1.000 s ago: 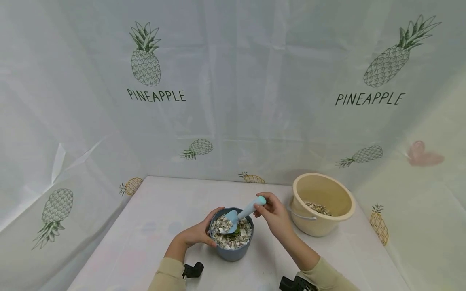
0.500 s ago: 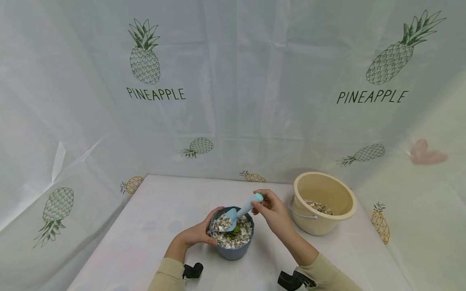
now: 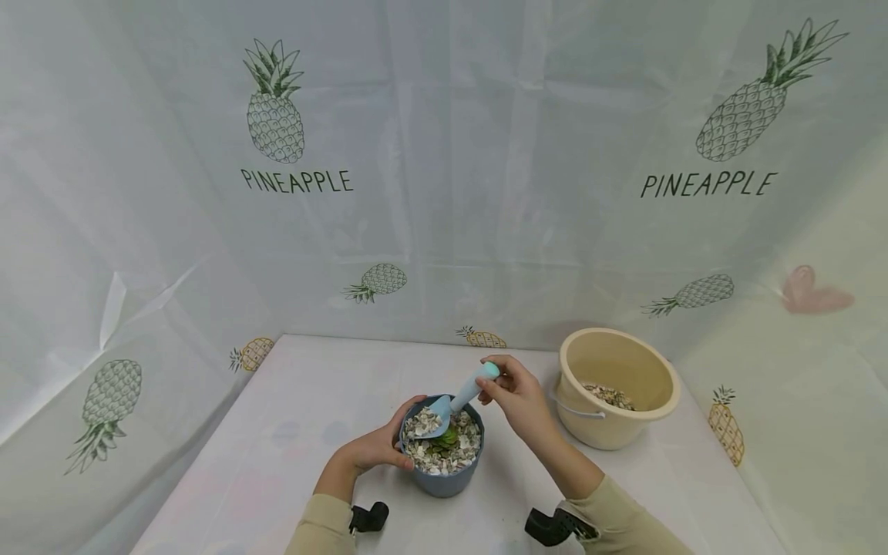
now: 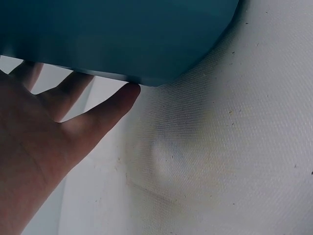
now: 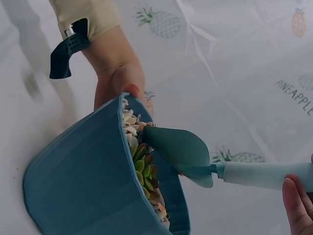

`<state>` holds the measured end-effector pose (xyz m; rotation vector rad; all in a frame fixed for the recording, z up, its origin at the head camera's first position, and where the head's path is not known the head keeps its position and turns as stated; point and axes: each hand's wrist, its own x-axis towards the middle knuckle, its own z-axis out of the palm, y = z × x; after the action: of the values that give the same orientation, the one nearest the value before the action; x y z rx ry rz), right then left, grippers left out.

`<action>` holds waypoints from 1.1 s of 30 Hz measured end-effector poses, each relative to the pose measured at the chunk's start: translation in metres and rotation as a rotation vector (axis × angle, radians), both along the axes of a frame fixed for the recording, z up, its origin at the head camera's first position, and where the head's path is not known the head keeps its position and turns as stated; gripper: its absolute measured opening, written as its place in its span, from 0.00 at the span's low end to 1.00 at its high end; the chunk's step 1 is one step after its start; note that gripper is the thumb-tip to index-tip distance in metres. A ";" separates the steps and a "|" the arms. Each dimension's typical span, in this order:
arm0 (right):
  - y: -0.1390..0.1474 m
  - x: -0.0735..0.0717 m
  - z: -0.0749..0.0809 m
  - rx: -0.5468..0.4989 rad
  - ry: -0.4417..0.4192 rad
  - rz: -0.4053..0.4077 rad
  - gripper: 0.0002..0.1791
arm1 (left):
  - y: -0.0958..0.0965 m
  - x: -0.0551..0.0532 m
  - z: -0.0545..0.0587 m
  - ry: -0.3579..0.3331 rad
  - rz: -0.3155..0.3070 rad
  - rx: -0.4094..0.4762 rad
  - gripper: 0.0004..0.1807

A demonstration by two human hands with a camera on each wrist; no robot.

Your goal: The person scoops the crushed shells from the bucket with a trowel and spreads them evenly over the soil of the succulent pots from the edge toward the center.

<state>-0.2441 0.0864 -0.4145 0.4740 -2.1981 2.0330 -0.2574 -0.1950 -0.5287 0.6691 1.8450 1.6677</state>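
A blue flower pot [image 3: 444,485] stands on the table, filled with pale gravel [image 3: 444,465] around a small green succulent [image 3: 447,440]. My left hand [image 3: 375,447] grips the pot's left side, its thumb near the front and the other fingers toward the back. In the left wrist view those fingers touch the pot wall [image 4: 117,39]. My right hand [image 3: 516,397] holds the end of a light blue trowel [image 3: 472,389] between thumb and fingers. The trowel blade [image 5: 178,149] bears gravel and tilts over the pot's left part, its tip at the gravel in the right wrist view.
A cream bucket [image 3: 607,434] with a handle stands at the right back, with some gravel [image 3: 607,396] at its bottom. A pineapple-print sheet [image 3: 472,193] hangs behind the table [image 3: 312,385]. Black cameras [image 3: 370,517] sit on both wrists.
The right hand has moved slightly up and left, raising the trowel's handle. More of the succulent shows beside the blade. The left hand has stayed on the pot.
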 end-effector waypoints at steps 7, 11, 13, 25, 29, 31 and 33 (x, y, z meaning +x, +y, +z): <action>0.000 -0.002 0.001 0.007 -0.008 -0.011 0.15 | 0.001 0.001 0.000 0.008 0.001 0.002 0.62; 0.001 -0.004 0.002 0.010 -0.005 -0.020 0.15 | 0.001 0.001 -0.001 0.015 0.000 0.007 0.62; 0.001 -0.003 0.002 0.013 -0.002 -0.025 0.15 | 0.001 0.001 -0.001 0.019 0.002 0.005 0.63; 0.005 0.003 0.009 0.057 -0.013 0.007 0.16 | 0.000 0.000 0.001 0.015 0.005 -0.019 0.66; 0.007 0.004 0.011 0.074 -0.003 0.031 0.16 | 0.000 0.001 0.002 0.011 0.001 -0.024 0.67; 0.008 0.004 0.013 0.081 0.005 0.045 0.16 | 0.000 0.001 0.003 0.013 0.002 -0.027 0.65; 0.009 0.003 0.014 0.090 0.014 0.055 0.17 | 0.000 0.001 0.003 0.020 0.004 -0.029 0.64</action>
<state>-0.2407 0.0952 -0.4002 0.5618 -2.3008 1.9572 -0.2562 -0.1949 -0.5259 0.6728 1.8820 1.6392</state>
